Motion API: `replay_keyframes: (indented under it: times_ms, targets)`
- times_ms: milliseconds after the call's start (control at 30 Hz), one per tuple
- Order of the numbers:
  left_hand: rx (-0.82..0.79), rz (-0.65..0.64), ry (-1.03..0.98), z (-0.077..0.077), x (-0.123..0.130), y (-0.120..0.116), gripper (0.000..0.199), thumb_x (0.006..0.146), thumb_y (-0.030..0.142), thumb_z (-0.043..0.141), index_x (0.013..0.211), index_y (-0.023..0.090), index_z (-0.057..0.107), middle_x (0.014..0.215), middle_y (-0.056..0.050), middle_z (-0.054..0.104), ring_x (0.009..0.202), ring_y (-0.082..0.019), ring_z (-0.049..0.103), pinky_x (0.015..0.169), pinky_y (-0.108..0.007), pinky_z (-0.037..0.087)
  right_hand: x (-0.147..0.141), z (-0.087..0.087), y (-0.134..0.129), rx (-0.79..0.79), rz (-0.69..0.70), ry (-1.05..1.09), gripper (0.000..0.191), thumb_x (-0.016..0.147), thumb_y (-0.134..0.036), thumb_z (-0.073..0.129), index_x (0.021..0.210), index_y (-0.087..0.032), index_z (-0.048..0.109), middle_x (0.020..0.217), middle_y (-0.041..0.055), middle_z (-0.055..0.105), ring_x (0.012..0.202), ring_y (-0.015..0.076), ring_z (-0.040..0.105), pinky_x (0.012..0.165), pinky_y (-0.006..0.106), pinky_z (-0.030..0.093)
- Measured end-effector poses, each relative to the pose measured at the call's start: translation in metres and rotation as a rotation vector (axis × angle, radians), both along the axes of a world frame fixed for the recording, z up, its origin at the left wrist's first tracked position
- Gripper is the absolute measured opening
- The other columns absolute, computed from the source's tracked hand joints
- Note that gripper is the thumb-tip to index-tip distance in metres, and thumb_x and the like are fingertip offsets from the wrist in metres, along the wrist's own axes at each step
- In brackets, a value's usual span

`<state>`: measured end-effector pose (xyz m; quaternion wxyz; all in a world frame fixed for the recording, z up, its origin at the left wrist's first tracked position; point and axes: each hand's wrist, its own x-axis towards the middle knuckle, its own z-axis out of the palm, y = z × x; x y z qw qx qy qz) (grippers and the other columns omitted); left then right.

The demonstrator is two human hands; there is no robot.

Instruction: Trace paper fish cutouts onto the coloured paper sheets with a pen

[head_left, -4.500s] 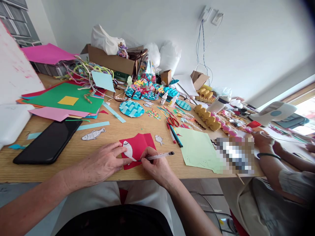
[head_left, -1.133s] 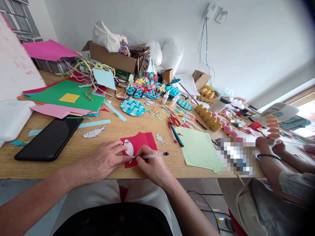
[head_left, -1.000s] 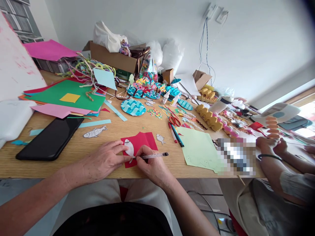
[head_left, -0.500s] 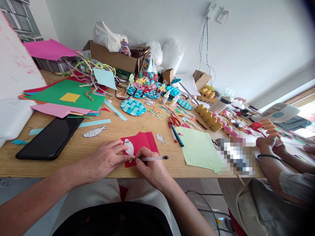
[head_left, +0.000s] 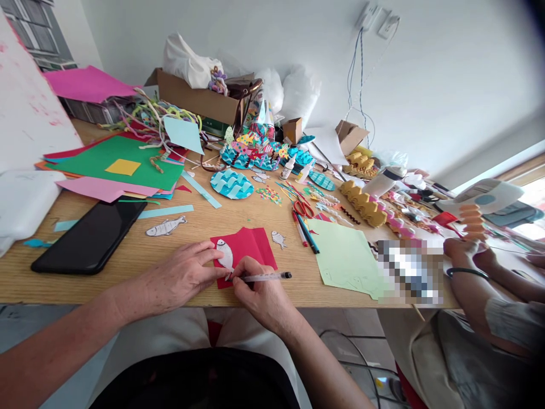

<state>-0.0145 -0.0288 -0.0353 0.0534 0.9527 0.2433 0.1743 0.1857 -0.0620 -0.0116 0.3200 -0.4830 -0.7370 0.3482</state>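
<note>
A white paper fish (head_left: 224, 255) with a dark outline lies on red paper (head_left: 251, 244) near the table's front edge. My left hand (head_left: 181, 276) rests flat at its left, fingers spread, fingertips touching the fish and the paper. My right hand (head_left: 260, 291) is closed around a pen (head_left: 266, 277), whose tip is at the fish's tail. The pen points left and its dark end sticks out to the right. Two other paper fish lie near, a long one (head_left: 166, 226) at the left and a small one (head_left: 279, 239) at the right.
A black phone (head_left: 89, 238) and coloured paper sheets (head_left: 97, 162) lie at the left. Red scissors (head_left: 304, 208), markers (head_left: 306, 232) and light green paper (head_left: 347, 255) are at the right. Glue bottles (head_left: 288, 168) stand behind. Another person's hands (head_left: 468, 253) are at the far right.
The whole view has shifted very slightly. Both hands keep nearly the same place, with the pen tip still by the fish's tail.
</note>
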Motion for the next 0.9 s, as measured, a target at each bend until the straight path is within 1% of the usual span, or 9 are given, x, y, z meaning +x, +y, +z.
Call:
replay_keyframes:
  times_ms: [133, 400, 533, 633, 767, 900]
  targets:
    - [0.018, 0.013, -0.01, 0.0016, -0.0003, -0.0016, 0.033, 0.094, 0.019, 0.037, 0.121, 0.027, 0.054, 0.112, -0.007, 0.057, 0.106, -0.023, 0.049, 0.1, -0.043, 0.035, -0.0017, -0.0007, -0.0007, 0.0, 0.004, 0.0, 0.009, 0.072, -0.012, 0.046, 0.067, -0.018, 0.05, 0.061, -0.0028, 0.053, 0.054, 0.009, 0.045, 0.052, 0.019, 0.033]
    - [0.027, 0.004, 0.026, -0.0006, -0.0017, -0.0015, 0.035, 0.092, 0.017, 0.04, 0.123, 0.026, 0.051, 0.115, -0.007, 0.055, 0.109, -0.024, 0.046, 0.102, -0.045, 0.033, -0.0026, -0.0022, 0.0009, -0.001, 0.008, 0.004, 0.008, 0.071, -0.014, 0.046, 0.067, -0.019, 0.049, 0.06, -0.0038, 0.051, 0.053, 0.0086, 0.043, 0.05, 0.019, 0.031]
    - [0.034, 0.018, 0.04, -0.0008, -0.0015, -0.0015, 0.037, 0.091, 0.015, 0.04, 0.124, 0.028, 0.051, 0.115, -0.007, 0.054, 0.109, -0.025, 0.046, 0.101, -0.045, 0.034, 0.0024, -0.0028, 0.0048, -0.008, -0.033, 0.028, 0.008, 0.071, -0.014, 0.046, 0.066, -0.019, 0.05, 0.057, -0.0045, 0.049, 0.051, 0.0081, 0.041, 0.048, 0.019, 0.03]
    - [0.05, 0.016, 0.039, -0.0019, -0.0016, -0.0013, 0.037, 0.09, 0.014, 0.041, 0.123, 0.028, 0.052, 0.115, -0.007, 0.055, 0.108, -0.024, 0.047, 0.101, -0.045, 0.035, 0.0051, -0.0026, 0.007, 0.002, -0.071, -0.01, 0.008, 0.072, -0.016, 0.047, 0.065, -0.019, 0.05, 0.055, -0.0048, 0.048, 0.05, 0.0085, 0.04, 0.047, 0.019, 0.029]
    - [0.059, 0.024, 0.04, -0.0037, -0.0022, -0.0011, 0.036, 0.091, 0.015, 0.041, 0.122, 0.029, 0.053, 0.115, -0.007, 0.055, 0.107, -0.025, 0.047, 0.096, -0.043, 0.039, 0.0048, -0.0026, 0.0076, 0.036, -0.074, -0.045, 0.009, 0.072, -0.015, 0.046, 0.065, -0.019, 0.05, 0.057, -0.0041, 0.049, 0.052, 0.0091, 0.042, 0.05, 0.02, 0.03]
    - [0.066, 0.024, 0.039, -0.0034, -0.0024, -0.0016, 0.036, 0.091, 0.014, 0.039, 0.121, 0.028, 0.053, 0.115, -0.007, 0.055, 0.107, -0.025, 0.048, 0.096, -0.043, 0.039, 0.004, -0.0031, 0.0078, 0.036, -0.07, -0.058, 0.009, 0.073, -0.015, 0.045, 0.066, -0.019, 0.049, 0.058, -0.0038, 0.05, 0.053, 0.0095, 0.043, 0.051, 0.02, 0.03]
